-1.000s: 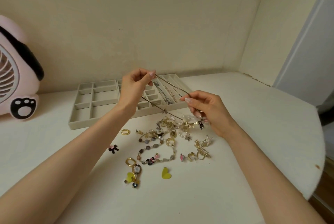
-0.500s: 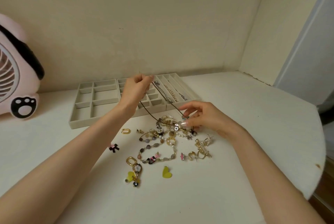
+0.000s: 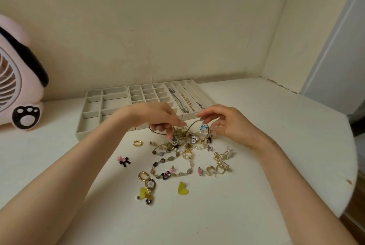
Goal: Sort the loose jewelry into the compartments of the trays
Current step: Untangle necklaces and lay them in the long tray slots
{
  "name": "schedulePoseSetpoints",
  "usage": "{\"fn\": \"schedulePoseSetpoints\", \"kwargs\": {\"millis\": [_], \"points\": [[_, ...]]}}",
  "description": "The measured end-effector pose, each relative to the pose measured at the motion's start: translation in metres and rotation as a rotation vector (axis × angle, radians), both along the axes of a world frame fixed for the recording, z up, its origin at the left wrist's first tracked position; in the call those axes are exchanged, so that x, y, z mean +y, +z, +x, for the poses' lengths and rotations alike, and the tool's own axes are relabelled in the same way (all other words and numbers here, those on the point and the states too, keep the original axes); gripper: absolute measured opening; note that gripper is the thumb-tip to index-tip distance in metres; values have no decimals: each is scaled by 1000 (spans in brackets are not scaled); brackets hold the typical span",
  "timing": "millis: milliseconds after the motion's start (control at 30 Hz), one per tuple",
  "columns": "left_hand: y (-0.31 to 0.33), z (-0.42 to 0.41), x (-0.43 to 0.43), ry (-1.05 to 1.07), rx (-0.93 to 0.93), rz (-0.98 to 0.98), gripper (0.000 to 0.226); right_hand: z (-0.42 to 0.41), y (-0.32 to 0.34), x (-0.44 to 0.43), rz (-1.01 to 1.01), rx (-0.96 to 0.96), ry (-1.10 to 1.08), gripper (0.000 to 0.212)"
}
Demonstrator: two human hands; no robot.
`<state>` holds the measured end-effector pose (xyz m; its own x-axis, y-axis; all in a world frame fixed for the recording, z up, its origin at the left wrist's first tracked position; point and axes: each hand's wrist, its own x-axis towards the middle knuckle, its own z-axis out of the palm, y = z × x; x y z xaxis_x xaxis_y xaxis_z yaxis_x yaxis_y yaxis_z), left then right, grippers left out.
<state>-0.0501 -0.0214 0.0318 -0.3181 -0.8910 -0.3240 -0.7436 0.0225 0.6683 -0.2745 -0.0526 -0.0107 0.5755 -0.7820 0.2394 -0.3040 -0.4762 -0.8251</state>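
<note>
No word, number or brand can be read anywhere here, neither on the trays, nor on the loose jewelry, nor on the pink fan. The one thing like a sign is a black paw print with pink pads, on the fan's foot.
</note>
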Motion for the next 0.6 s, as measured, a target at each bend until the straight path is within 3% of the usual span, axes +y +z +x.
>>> {"fn": "schedulePoseSetpoints", "kwargs": {"millis": [200,467,600], "points": [[5,0,5,-49,-330,62,31,3,-5,-5,-195,5,-145,54],[6,-13,10,-72,-598,-103,16,9,-9,-7,-542,133,-363,26],[5,-16,12,-57,-689,-186,18,8,-7,-5,-487,101,-458,20]]}}
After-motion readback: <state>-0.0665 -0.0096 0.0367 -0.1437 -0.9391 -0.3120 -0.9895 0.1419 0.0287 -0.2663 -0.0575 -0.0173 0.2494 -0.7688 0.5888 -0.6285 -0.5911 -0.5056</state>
